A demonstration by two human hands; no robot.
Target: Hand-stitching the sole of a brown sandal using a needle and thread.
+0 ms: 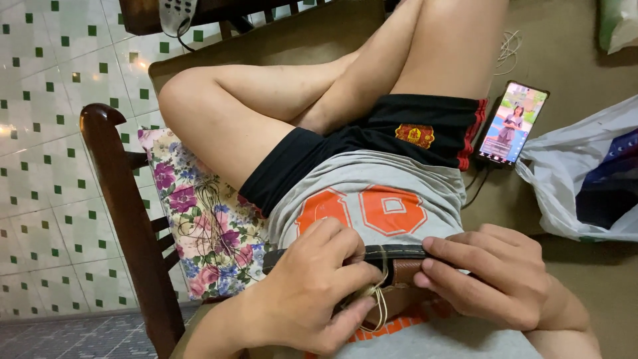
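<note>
Tan mat (565, 60), phone (513, 123), white plastic bag (565, 179), floral cushion (206, 226)

Strap (392, 252): dark olive outer face, brown inner face. Cord (381, 300): cream. Shirt (372, 199): grey with orange numerals. Shorts (399, 129): black, with a red and yellow badge and red side trim. Cushion (206, 219): white ground with purple, pink and blue flowers (green leaves between). Chair frame (126, 213): dark reddish brown. Floor tiles (46, 133): white with small green squares. Bag (585, 179): translucent white.
</note>
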